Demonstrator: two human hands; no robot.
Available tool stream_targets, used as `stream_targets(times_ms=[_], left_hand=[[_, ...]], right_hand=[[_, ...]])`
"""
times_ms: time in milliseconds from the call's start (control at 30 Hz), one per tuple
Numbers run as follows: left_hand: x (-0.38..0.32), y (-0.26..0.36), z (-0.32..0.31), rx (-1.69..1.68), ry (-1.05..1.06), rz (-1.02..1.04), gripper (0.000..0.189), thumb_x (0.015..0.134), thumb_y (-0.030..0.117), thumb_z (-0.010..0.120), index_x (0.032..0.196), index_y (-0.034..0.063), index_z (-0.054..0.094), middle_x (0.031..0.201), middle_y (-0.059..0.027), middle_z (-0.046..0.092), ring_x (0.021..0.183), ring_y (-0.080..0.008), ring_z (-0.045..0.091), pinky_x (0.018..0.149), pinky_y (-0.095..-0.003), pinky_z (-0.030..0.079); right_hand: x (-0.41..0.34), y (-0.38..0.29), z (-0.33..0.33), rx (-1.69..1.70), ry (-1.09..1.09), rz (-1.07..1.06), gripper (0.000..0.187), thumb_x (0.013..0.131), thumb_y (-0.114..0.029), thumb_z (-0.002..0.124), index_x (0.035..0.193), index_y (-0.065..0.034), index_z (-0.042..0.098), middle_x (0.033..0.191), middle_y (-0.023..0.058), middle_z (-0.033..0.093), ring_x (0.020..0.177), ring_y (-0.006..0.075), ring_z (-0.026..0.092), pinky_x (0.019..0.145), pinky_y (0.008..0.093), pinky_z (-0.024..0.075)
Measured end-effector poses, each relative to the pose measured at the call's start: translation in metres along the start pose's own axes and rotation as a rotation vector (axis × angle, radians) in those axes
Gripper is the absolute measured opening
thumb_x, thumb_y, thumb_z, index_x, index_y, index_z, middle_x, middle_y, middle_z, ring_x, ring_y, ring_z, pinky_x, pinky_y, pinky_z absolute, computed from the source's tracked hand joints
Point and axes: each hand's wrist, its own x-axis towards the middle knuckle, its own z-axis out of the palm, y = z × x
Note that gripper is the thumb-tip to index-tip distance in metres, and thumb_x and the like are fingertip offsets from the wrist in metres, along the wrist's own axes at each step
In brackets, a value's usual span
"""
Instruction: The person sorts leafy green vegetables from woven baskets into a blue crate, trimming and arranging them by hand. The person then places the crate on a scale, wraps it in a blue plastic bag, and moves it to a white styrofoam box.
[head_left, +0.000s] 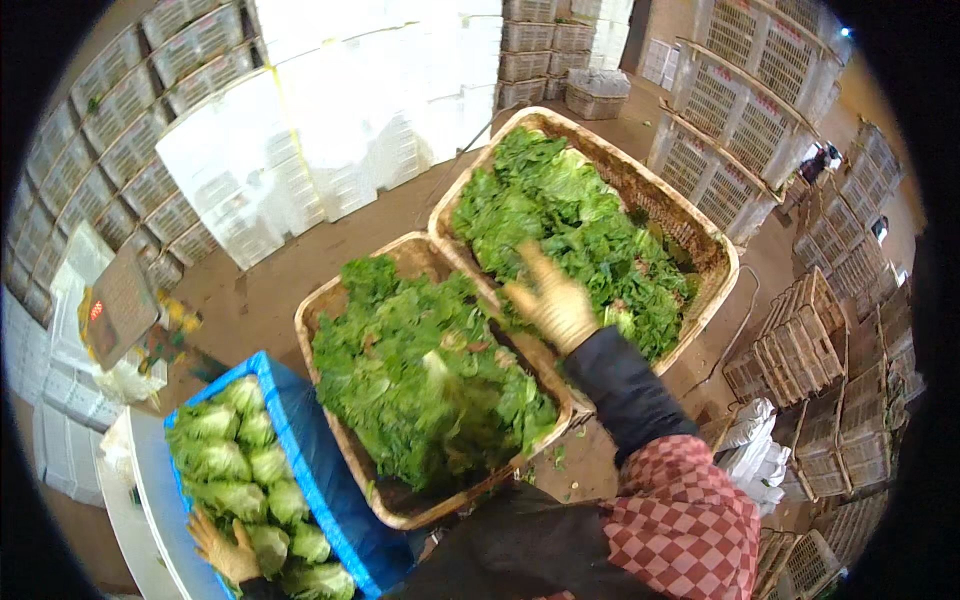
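My right hand (555, 304), in a pale glove, reaches over the near rim of the far plastic crate (712, 232), its fingers apart above loose green leaves (592, 217). No item shows in its grip. At the lower left, my gloved left hand (225, 546) lies with spread fingers on heads of lettuce (232, 499), which stand in rows in a box lined with blue plastic film (300, 442). Between the two hands, a second crate (390, 517) holds a heap of leafy greens (420, 360), part of it blurred.
White foam boxes (360, 112) are stacked behind the crates. Plastic baskets stand in stacks at the left (135, 150) and right (735, 97). A scale-like device (124, 307) stands at the left. White bags (754, 450) lie at the right. Leaf scraps dot the floor (585, 465).
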Motion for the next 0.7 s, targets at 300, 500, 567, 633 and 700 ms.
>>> stream_targets(times_ms=[300, 500, 567, 633, 700], left_hand=[[-0.041, 0.314, -0.035, -1.215, -0.532, 0.382, 0.06, 0.091, 0.012, 0.063, 0.146, -0.0025, 0.045, 0.148, -0.019, 0.05, 0.137, -0.03, 0.048, 0.114, -0.0372, 0.035], [-0.086, 0.485, -0.08, -1.881, -1.838, 0.726, 0.074, 0.103, 0.053, 0.048, 0.155, 0.0035, 0.033, 0.153, -0.0115, 0.046, 0.141, -0.0256, 0.043, 0.116, -0.0366, 0.031], [-0.106, 0.529, -0.084, -2.103, -1.953, 0.572, 0.083, 0.097, 0.066, 0.047, 0.154, 0.0071, 0.036, 0.152, -0.0104, 0.046, 0.138, -0.0272, 0.046, 0.115, -0.0389, 0.035], [-0.104, 0.547, -0.076, -2.276, -1.917, 0.364, 0.084, 0.099, 0.068, 0.041, 0.155, 0.0066, 0.033, 0.154, -0.0125, 0.043, 0.141, -0.0277, 0.041, 0.116, -0.041, 0.034], [-0.089, 0.544, -0.059, -2.343, -1.834, 0.185, 0.075, 0.103, 0.061, 0.04, 0.152, 0.0046, 0.037, 0.152, -0.0144, 0.046, 0.138, -0.0269, 0.047, 0.113, -0.0414, 0.04]], right_hand=[[0.053, 0.171, -0.128, 0.029, 0.346, 0.475, 0.071, 0.085, -0.022, 0.075, 0.148, -0.0201, 0.042, 0.146, 0.014, 0.05, 0.094, 0.0352, 0.069, 0.082, 0.0423, 0.0568], [-0.034, 0.204, -0.156, -0.296, 0.341, -0.145, 0.045, 0.075, 0.001, 0.072, 0.119, -0.0011, 0.063, 0.117, 0.0202, 0.064, 0.112, 0.0373, 0.06, 0.093, 0.0428, 0.0513], [-0.062, 0.194, -0.115, -0.046, 0.192, -0.134, 0.056, 0.085, 0.002, 0.066, 0.137, -0.006, 0.047, 0.127, 0.014, 0.058, 0.109, 0.0293, 0.059, 0.093, 0.0377, 0.0514], [-0.078, 0.171, -0.085, 0.306, -0.074, 0.085, 0.069, 0.094, 0.003, 0.061, 0.155, -0.0109, 0.031, 0.137, 0.0079, 0.053, 0.105, 0.0212, 0.059, 0.092, 0.0326, 0.0515], [-0.087, 0.142, -0.092, 0.677, -0.292, 0.512, 0.066, 0.093, 0.006, 0.058, 0.154, -0.0093, 0.036, 0.139, 0.0089, 0.055, 0.109, 0.0199, 0.06, 0.097, 0.0309, 0.05]])
